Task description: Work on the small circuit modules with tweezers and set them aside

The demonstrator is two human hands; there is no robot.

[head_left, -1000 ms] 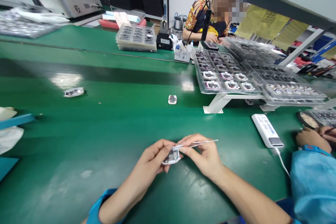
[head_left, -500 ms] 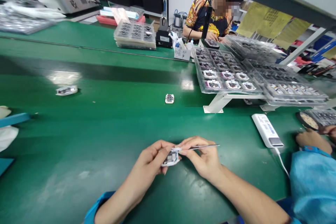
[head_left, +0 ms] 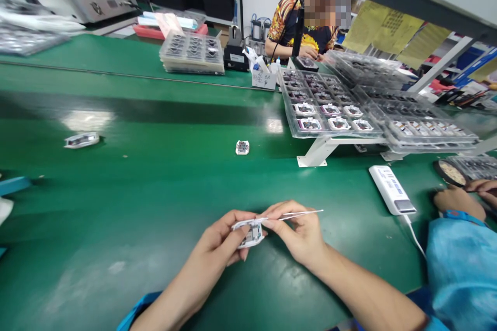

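Observation:
My left hand (head_left: 223, 238) is closed round a small white-framed circuit module (head_left: 252, 234), thumb lying over its face. The module is tilted, with its components facing up. At the module's right upper edge, my right hand (head_left: 298, 230) pinches a pair of thin metal tweezers (head_left: 301, 214). The two legs of the tweezers meet at a point to the right; their other end is hidden by my fingers. Farther forward, a similar white-framed module (head_left: 243, 147) lies on the green table (head_left: 174, 176). Another module (head_left: 82, 139) rests at the left.
Clear trays of modules (head_left: 330, 108) stand on a white metal stand (head_left: 314, 152). A white device with a cable (head_left: 392, 190) lies at the right, near a co-worker's blue sleeve (head_left: 462, 264). Stacked trays (head_left: 192, 51) and a white box (head_left: 264, 78) sit behind. Another person (head_left: 287, 26) works across the table.
The view has shifted slightly, so the table items appear farther left. The module in my left hand has turned a little and shows more of its face. Both hands keep their hold.

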